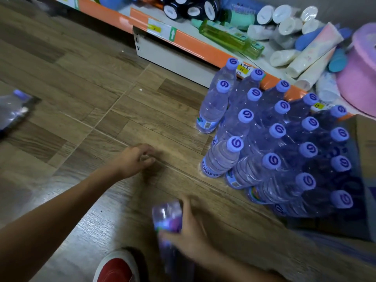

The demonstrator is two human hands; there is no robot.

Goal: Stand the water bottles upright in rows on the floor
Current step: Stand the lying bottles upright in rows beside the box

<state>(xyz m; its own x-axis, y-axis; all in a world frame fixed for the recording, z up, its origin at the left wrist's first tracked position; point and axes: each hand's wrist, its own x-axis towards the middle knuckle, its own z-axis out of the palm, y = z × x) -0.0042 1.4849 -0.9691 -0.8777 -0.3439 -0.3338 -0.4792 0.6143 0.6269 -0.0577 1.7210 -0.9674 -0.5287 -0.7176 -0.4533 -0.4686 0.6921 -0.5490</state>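
Several clear water bottles with purple caps (277, 131) stand upright in rows on the wooden floor at the right, against the shelf base. My right hand (191, 233) is low in the middle, shut on a blurred water bottle (166, 216) that it holds above the floor. My left hand (136, 159) reaches out over bare floor left of the rows, fingers loosely curled with nothing in them. More bottles in plastic wrap (14, 108) lie at the left edge.
An orange-edged shelf (195, 43) with tubes, jars and a green bottle runs along the back right. A pink tub (360, 78) overhangs at the far right. A cardboard box (366, 151) sits behind the rows. My red shoe (116, 269) is at the bottom.
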